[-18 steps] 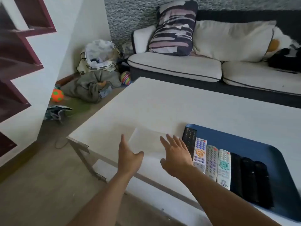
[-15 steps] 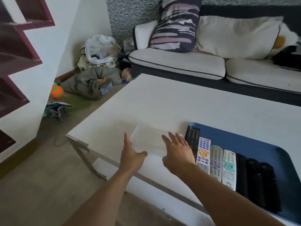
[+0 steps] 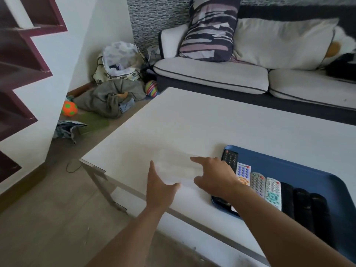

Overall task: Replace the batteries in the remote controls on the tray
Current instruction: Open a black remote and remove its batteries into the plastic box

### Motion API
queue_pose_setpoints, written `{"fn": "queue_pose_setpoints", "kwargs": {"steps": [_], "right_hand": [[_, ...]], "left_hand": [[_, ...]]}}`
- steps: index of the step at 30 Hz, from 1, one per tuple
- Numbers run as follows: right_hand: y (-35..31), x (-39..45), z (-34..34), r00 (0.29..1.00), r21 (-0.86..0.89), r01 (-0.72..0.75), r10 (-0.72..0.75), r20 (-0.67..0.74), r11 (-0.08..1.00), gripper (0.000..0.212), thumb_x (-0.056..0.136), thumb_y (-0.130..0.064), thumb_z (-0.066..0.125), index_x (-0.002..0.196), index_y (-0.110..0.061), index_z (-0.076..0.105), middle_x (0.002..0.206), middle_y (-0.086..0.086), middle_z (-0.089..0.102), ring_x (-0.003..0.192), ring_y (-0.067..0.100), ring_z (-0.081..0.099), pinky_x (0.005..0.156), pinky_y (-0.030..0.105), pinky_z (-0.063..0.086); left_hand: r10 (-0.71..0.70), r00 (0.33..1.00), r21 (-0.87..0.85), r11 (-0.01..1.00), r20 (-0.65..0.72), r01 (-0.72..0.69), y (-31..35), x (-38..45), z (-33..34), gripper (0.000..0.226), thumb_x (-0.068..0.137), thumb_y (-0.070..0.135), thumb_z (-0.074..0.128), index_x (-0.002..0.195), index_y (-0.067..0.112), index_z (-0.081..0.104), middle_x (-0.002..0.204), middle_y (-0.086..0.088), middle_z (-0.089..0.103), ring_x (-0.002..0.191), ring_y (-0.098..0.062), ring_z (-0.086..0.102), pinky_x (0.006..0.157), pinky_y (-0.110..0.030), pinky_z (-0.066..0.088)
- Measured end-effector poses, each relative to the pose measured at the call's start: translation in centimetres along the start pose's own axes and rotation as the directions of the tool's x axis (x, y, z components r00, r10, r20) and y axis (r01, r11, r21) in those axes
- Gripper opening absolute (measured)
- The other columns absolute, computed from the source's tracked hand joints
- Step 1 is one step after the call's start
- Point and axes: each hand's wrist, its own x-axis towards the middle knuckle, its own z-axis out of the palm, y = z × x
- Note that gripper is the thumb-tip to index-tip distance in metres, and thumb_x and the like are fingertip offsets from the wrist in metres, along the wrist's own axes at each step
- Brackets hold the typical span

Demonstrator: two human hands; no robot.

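A blue tray (image 3: pixel 289 162) lies at the right of the white table (image 3: pixel 192 122) and holds several remote controls side by side: a black one (image 3: pixel 230 157), a white one with blue buttons (image 3: pixel 243 171), a grey one (image 3: pixel 258 183), a white one with teal buttons (image 3: pixel 273 193) and dark ones (image 3: pixel 304 205). Left of the tray lies a pale, blurred sheet or flat box (image 3: pixel 177 168). My left hand (image 3: pixel 159 189) is spread at its left edge, thumb toward it. Over its right edge my right hand (image 3: pixel 213 177) reaches with straight fingers. Neither hand holds anything.
A sofa (image 3: pixel 212 74) with a striped cushion (image 3: pixel 210 29) stands behind the table. On the floor at the left lie a bag (image 3: pixel 119 62), a heap of grey clothes (image 3: pixel 109 99), an orange ball (image 3: pixel 69 108) and a striped ball (image 3: pixel 151 88). Dark red shelves (image 3: pixel 23 60) line the left wall.
Both hands have moved forward over the table to the pale sheet, the left to its left edge, the right over its right edge. The camera has tilted slightly.
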Motion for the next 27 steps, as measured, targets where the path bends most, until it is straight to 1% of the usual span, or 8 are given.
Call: {"fn": "queue_pose_setpoints", "kwargs": {"steps": [2, 4, 8, 10, 12, 15, 19, 27], "right_hand": [[0.3, 0.0, -0.1, 0.989, 0.193, 0.024, 0.006, -0.149, 0.981, 0.061, 0.081, -0.020, 0.058, 0.140, -0.036, 0.051, 0.109, 0.002, 0.070, 0.083, 0.020, 0.064, 0.079, 0.028, 0.051], [0.8, 0.5, 0.0, 0.917, 0.294, 0.093, 0.034, -0.398, 0.951, 0.040, 0.085, -0.019, 0.065, 0.123, -0.025, 0.057, 0.116, 0.000, 0.063, 0.092, 0.018, 0.060, 0.080, 0.027, 0.044], [2.3, 1.3, 0.1, 0.711, 0.225, 0.002, 0.157, -0.685, 0.974, 0.016, 0.088, -0.028, 0.073, 0.092, -0.022, 0.059, 0.098, -0.006, 0.055, 0.097, 0.019, 0.051, 0.078, 0.032, 0.040], [3.0, 1.5, 0.3, 0.724, 0.217, -0.011, 0.158, -0.672, 0.976, 0.005, 0.092, -0.025, 0.067, 0.096, -0.024, 0.065, 0.094, -0.006, 0.062, 0.097, 0.021, 0.057, 0.086, 0.035, 0.040], [3.4, 1.7, 0.7, 0.803, 0.186, -0.029, 0.134, -0.581, 0.982, 0.027, 0.097, -0.025, 0.059, 0.124, -0.025, 0.064, 0.117, -0.004, 0.067, 0.117, 0.022, 0.056, 0.099, 0.036, 0.036], [3.9, 2.0, 1.6, 0.939, 0.064, -0.115, 0.130, -0.319, 0.991, 0.052, 0.104, -0.038, 0.043, 0.155, -0.027, 0.034, 0.158, -0.005, 0.038, 0.147, 0.020, 0.027, 0.120, 0.037, 0.017], [4.7, 2.1, 3.6, 0.988, 0.019, -0.140, 0.141, -0.061, 0.990, 0.058, 0.105, -0.052, 0.026, 0.159, -0.033, 0.019, 0.167, -0.007, 0.013, 0.154, 0.022, 0.004, 0.125, 0.042, -0.003], [7.1, 1.4, 1.4, 0.909, 0.253, -0.230, 0.301, -0.290, 0.940, 0.038, 0.100, -0.032, 0.043, 0.135, -0.032, 0.059, 0.143, -0.008, 0.055, 0.136, 0.018, 0.037, 0.111, 0.036, 0.029]], "left_hand": [[-0.046, 0.999, -0.063, 0.997, 0.029, 0.047, 0.5, -0.2, 0.1, 0.106, 0.084, 0.016, 0.072, 0.161, 0.029, 0.000, 0.167, 0.002, 0.017, 0.152, -0.023, 0.022, 0.122, -0.044, 0.029], [-0.072, 0.997, -0.143, 0.987, 0.018, 0.073, 1.0, -0.3, 0.3, 0.090, 0.093, 0.017, 0.059, 0.161, 0.027, 0.001, 0.168, 0.001, 0.013, 0.153, -0.023, 0.018, 0.122, -0.045, 0.025], [-0.069, 0.997, -0.139, 0.988, -0.041, 0.062, 1.3, -0.5, 0.6, 0.077, 0.102, 0.028, 0.051, 0.161, 0.023, 0.003, 0.169, -0.001, 0.013, 0.154, -0.025, 0.018, 0.123, -0.045, 0.023], [-0.043, 0.997, -0.126, 0.991, -0.065, 0.035, 1.5, -0.3, 0.8, 0.079, 0.102, 0.027, 0.054, 0.162, 0.022, 0.002, 0.168, -0.003, 0.014, 0.153, -0.026, 0.019, 0.122, -0.042, 0.024], [-0.035, 0.997, -0.121, 0.992, -0.075, 0.026, 1.7, -0.2, 0.9, 0.078, 0.102, 0.024, 0.055, 0.162, 0.021, 0.004, 0.168, -0.004, 0.016, 0.152, -0.027, 0.023, 0.120, -0.041, 0.027], [-0.036, 0.996, -0.108, 0.994, -0.079, 0.027, 1.6, -0.1, 1.2, 0.074, 0.102, 0.022, 0.054, 0.161, 0.021, 0.009, 0.167, -0.007, 0.020, 0.151, -0.029, 0.027, 0.117, -0.042, 0.030], [-0.050, 0.991, -0.077, 0.996, -0.125, 0.041, 1.6, 0.2, 1.5, 0.069, 0.103, 0.022, 0.053, 0.160, 0.019, 0.015, 0.164, -0.010, 0.025, 0.148, -0.032, 0.032, 0.115, -0.043, 0.033], [-0.013, 0.953, -0.064, 0.998, -0.304, -0.007, 3.0, -0.3, 1.3, 0.087, 0.095, 0.020, 0.066, 0.161, 0.016, 0.010, 0.164, -0.012, 0.027, 0.149, -0.033, 0.027, 0.121, -0.048, 0.028]]}}
